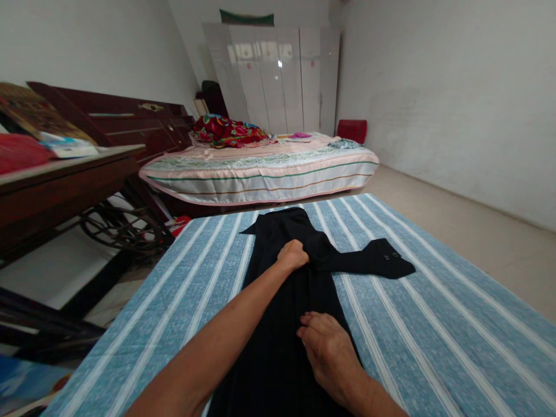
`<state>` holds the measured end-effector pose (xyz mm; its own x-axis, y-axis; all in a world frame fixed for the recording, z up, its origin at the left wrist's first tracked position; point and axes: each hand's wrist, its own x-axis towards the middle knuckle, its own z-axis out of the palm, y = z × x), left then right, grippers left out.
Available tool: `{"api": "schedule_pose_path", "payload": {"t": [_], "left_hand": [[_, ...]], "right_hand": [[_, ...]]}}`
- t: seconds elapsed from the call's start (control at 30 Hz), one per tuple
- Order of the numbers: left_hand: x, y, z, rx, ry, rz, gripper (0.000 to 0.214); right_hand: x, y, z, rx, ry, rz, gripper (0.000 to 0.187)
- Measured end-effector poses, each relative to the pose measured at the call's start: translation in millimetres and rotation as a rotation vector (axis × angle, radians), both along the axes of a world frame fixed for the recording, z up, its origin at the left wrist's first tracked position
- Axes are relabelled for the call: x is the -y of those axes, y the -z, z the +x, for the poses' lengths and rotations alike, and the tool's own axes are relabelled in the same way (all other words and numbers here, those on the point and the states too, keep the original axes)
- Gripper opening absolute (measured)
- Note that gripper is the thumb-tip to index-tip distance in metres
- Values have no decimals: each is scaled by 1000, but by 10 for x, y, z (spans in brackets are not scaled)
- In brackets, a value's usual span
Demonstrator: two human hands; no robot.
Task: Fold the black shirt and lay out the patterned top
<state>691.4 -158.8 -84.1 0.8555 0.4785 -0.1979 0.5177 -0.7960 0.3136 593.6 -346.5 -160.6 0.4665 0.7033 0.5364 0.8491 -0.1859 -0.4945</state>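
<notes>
A black long-sleeved shirt [278, 324] lies lengthwise on the striped cloth, folded narrow, its far end near the cloth's back edge. One sleeve [347, 262] sticks out to the right and ends in a cuff [386, 259] with two small buttons. My left hand [293, 255] is closed in a fist on the shirt's upper part, where the sleeve meets the body, gripping the fabric. Nearer to me, my right hand [328, 347] rests on the shirt's right side, fingers bent and drawn together at a crease. Its palm side is hidden.
Blue-and-white striped cloth [174, 318] covers the surface under the shirt. Behind it stands a bed [260, 174] with a red floral quilt [230, 130]. At left is a wooden table [65, 179] with a wheel [124, 226] beneath. White wardrobes [278, 81] line the back.
</notes>
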Motion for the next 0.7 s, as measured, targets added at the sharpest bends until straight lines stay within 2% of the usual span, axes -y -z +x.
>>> {"api": "schedule_pose_path", "payload": {"t": [0.23,0.43,0.7], "left_hand": [[2,-47,0,14,30,35,21],[63,-78,-55,-67,-3,74,36],[100,-6,0,-102,-28,62,26]], "right_hand": [[2,-29,-8,-38,-13,5,26],[3,-50,-15,-39,-7,8,26],[-1,-1,3,-27,-19,11,27]]}}
